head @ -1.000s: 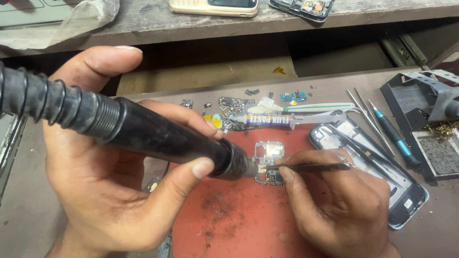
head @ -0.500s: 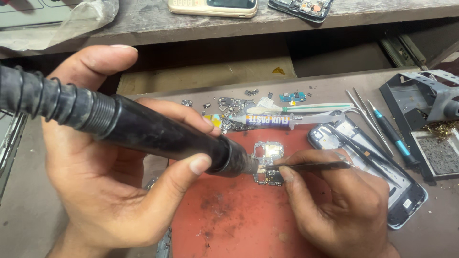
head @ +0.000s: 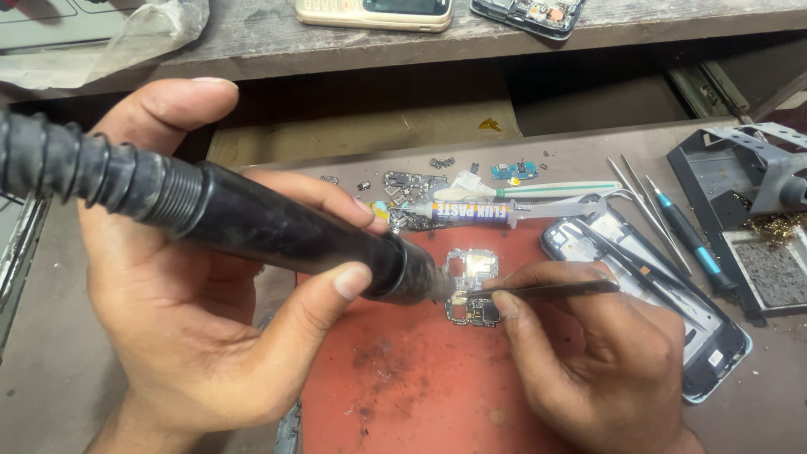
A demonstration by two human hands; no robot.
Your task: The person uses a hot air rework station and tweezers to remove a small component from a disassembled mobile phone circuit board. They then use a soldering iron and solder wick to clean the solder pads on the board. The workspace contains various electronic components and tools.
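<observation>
Hands number two, both bare. Left hand (head: pixel 193 328) wraps one black hot-air handpiece (head: pixel 277 231), its grip pinching the barrel between thumb and fingers, nozzle pointing right and down at one small circuit board (head: pixel 472 286). Right hand (head: pixel 588 361) has its grip pinching one pair of dark tweezers (head: pixel 555 291), tips touching the board. That board lies on the far part of one red work mat (head: pixel 403 387) on the tabletop (head: pixel 50 403). Just beyond it lies one flux syringe (head: pixel 504 210), with one pale syringe (head: pixel 538 190) beside it. Right of the mat sits one opened phone frame (head: pixel 706 336). Farther right lie three slim hand tools, one a blue-handled screwdriver (head: pixel 689 240). Two phones rest on the far shelf (head: pixel 336 42).
</observation>
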